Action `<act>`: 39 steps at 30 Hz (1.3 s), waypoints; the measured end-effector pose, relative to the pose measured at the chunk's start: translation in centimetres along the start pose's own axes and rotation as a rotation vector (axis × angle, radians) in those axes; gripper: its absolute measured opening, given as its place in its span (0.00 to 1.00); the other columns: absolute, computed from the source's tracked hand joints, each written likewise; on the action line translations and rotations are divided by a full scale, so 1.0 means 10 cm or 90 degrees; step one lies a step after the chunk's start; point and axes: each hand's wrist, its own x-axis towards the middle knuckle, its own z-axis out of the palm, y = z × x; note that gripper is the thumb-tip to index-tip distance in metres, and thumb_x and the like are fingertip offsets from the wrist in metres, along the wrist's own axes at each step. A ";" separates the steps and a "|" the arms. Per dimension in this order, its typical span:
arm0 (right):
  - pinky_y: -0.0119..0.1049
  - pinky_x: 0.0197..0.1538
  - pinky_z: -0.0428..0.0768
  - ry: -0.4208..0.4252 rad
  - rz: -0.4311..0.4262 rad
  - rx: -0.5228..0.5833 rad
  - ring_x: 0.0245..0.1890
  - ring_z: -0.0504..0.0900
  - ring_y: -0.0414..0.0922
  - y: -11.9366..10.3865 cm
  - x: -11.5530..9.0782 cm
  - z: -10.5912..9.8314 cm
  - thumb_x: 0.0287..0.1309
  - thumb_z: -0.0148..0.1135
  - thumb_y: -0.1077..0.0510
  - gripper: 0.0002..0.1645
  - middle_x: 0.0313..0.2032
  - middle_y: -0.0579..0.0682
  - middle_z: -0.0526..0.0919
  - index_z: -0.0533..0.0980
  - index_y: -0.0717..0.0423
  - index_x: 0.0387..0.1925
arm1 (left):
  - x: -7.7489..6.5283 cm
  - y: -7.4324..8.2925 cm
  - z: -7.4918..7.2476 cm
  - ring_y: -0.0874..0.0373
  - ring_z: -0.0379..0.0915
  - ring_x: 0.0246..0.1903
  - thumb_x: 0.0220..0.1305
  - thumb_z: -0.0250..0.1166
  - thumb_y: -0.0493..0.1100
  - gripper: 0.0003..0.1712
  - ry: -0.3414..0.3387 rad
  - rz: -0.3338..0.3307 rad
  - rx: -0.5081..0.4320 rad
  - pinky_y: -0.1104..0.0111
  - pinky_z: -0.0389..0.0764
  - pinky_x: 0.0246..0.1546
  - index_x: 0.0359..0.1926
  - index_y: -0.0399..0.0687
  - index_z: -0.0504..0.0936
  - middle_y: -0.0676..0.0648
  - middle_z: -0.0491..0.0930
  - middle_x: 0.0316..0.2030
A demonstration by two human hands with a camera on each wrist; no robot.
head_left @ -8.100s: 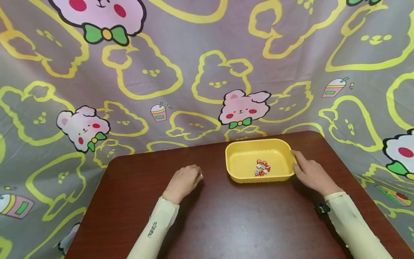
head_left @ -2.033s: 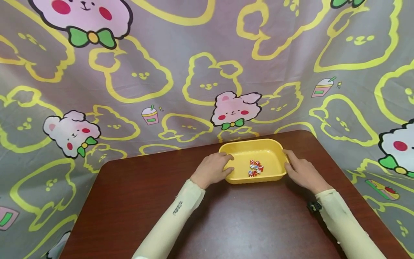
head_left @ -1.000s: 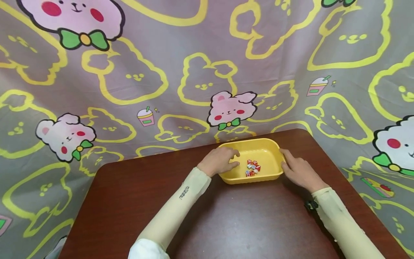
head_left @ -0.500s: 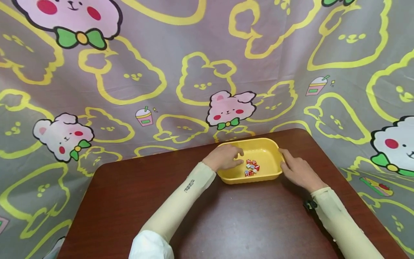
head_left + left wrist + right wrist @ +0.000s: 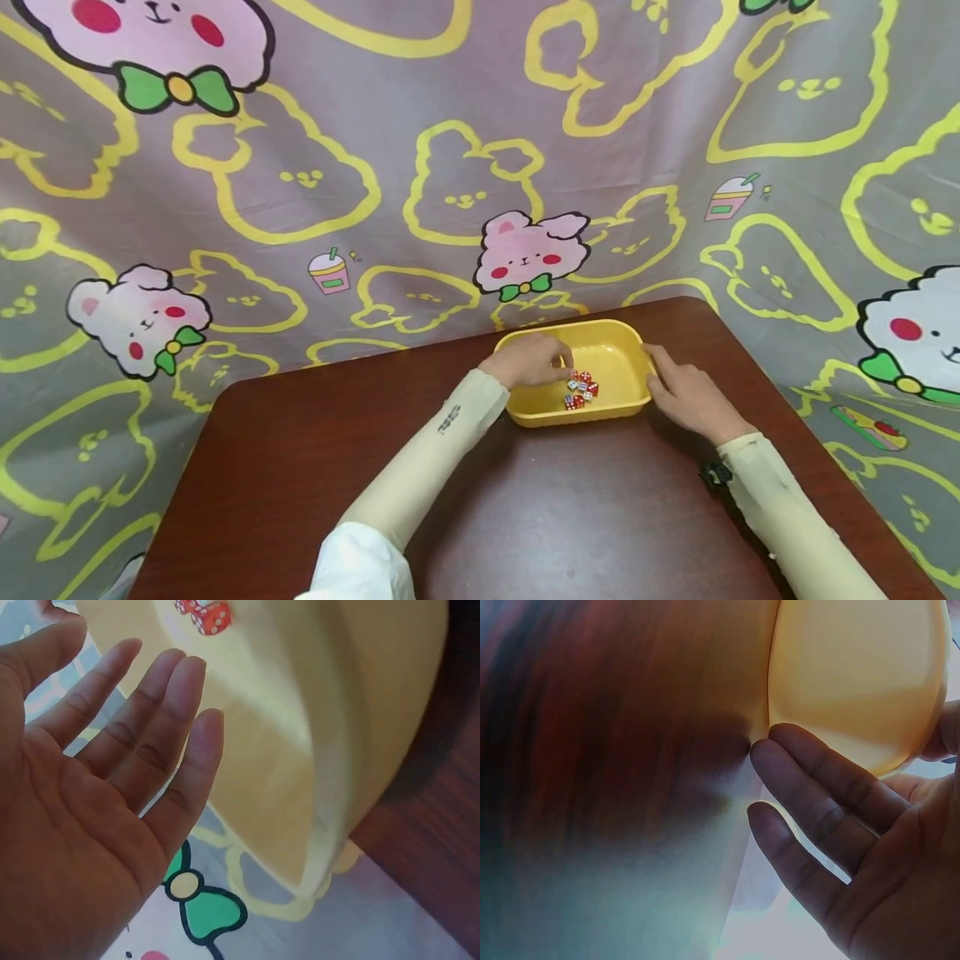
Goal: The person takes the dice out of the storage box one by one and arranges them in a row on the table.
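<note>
A shallow yellow plastic tray (image 5: 607, 412) stands near the back edge of the table. Several small red and white dice (image 5: 578, 402) lie loosely grouped on its floor. Over the tray's left end reaches my left hand (image 5: 528, 360), thumb and fingertips beside the nearest dice. The left wrist view has these fingers apart and loosely bent, with a red die (image 5: 211, 618) beyond them. At the tray's right end my right hand (image 5: 693, 400) holds the rim. In the right wrist view, its lower fingers (image 5: 810, 791) lie along the outer wall.
The dark red-brown table (image 5: 315, 467) has rounded back corners. Close behind it hangs a grey cloth (image 5: 420, 208) printed with cartoon bears, which also runs along both sides.
My left hand has come from the table left of the tray, over its rim, and down toward the dice. My right hand stays at the tray's right end. The view has drifted slightly.
</note>
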 end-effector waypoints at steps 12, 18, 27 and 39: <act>0.39 0.30 0.70 0.000 -0.005 -0.002 0.22 0.71 0.44 0.00 0.01 0.00 0.69 0.45 0.53 0.28 0.21 0.49 0.75 0.58 0.53 0.68 | 0.11 -0.01 0.00 0.63 0.75 0.43 0.66 0.60 0.53 0.08 -0.040 0.015 -0.044 0.68 0.76 0.48 0.42 0.61 0.82 0.57 0.81 0.43; 0.38 0.30 0.70 -0.006 -0.002 0.002 0.22 0.71 0.43 0.00 0.00 0.02 0.69 0.44 0.52 0.28 0.20 0.48 0.74 0.58 0.53 0.68 | 0.17 -0.01 0.02 0.63 0.75 0.44 0.66 0.61 0.51 0.07 -0.066 0.027 -0.024 0.68 0.76 0.49 0.42 0.61 0.83 0.57 0.81 0.42; 0.39 0.30 0.71 -0.002 0.005 -0.003 0.22 0.71 0.44 0.00 0.02 0.01 0.68 0.45 0.52 0.29 0.22 0.50 0.75 0.57 0.53 0.68 | 0.26 0.03 0.03 0.64 0.74 0.37 0.63 0.64 0.49 0.04 -0.072 0.045 -0.009 0.72 0.75 0.39 0.37 0.60 0.85 0.59 0.81 0.35; 0.40 0.30 0.71 0.003 0.006 -0.006 0.23 0.72 0.45 0.02 0.02 0.02 0.68 0.45 0.51 0.29 0.25 0.52 0.78 0.58 0.52 0.68 | 0.34 0.12 0.05 0.63 0.72 0.34 0.59 0.69 0.47 0.04 -0.089 0.016 0.030 0.71 0.73 0.35 0.36 0.59 0.86 0.59 0.80 0.35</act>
